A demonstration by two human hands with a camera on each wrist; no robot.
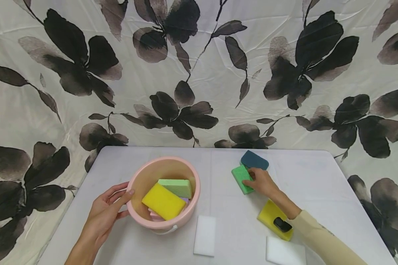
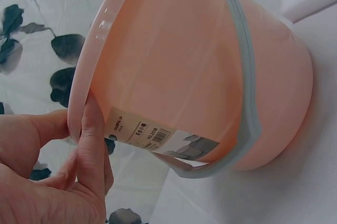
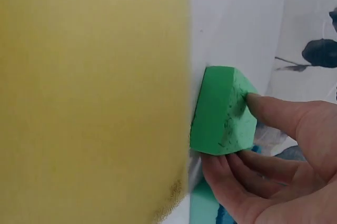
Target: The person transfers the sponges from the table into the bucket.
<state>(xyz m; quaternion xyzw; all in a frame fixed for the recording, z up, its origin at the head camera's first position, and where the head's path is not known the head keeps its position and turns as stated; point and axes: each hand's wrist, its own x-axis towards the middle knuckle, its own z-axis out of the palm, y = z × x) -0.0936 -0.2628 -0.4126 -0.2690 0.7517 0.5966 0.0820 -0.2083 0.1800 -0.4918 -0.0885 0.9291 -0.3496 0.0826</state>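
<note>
My left hand [image 1: 103, 213] grips the rim of a pink bucket [image 1: 172, 167], thumb on one side and fingers on the other, as the left wrist view shows. Inside the bucket lie a yellow sponge [image 1: 164, 200], a light green sponge [image 1: 177, 187] and partly hidden pink and purple pieces. A bright green sponge [image 3: 218, 111] is pinched between the thumb and fingers of my right hand [image 1: 263, 182]. Right behind that hand lies a dark blue sponge [image 1: 254, 160] with a green layer.
Nearer me on the white table [image 1: 119, 165] are another yellow sponge [image 1: 266, 217], overlapped by a small black object [image 1: 282, 224] beside my sleeve, and two white sponge blocks [image 1: 204, 235]. A floral cloth [image 1: 199, 73] hangs behind the table's far edge.
</note>
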